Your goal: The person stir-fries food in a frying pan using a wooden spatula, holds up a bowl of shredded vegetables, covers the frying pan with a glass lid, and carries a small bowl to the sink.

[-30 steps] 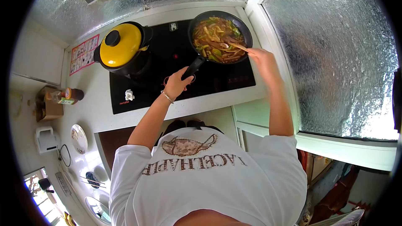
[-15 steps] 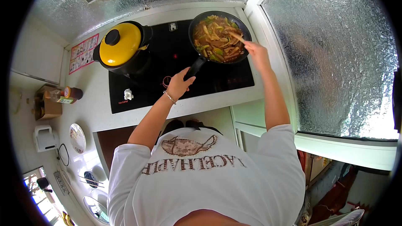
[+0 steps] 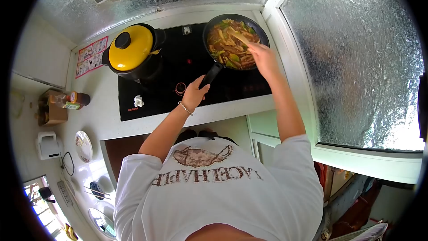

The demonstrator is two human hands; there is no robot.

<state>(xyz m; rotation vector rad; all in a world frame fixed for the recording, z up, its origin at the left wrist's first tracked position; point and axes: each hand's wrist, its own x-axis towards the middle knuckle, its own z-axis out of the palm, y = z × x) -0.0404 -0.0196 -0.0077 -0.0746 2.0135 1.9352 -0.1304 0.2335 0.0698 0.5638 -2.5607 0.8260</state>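
Black frying pan (image 3: pixel 263 34) with brown and green sliced food (image 3: pixel 229 48) sits at the far right of a dark cooktop (image 3: pixel 174 73), its handle gripped by the left hand (image 3: pixel 195 94) above the cooktop's near middle. Over the cooktop's right end, the right hand (image 3: pixel 263 59) is closed around a wooden spatula (image 3: pixel 240 37), its blade among the food. A yellow-lidded pot (image 3: pixel 132 50) stands at the cooktop's far left, beyond which stretches the white surface (image 3: pixel 99 118).
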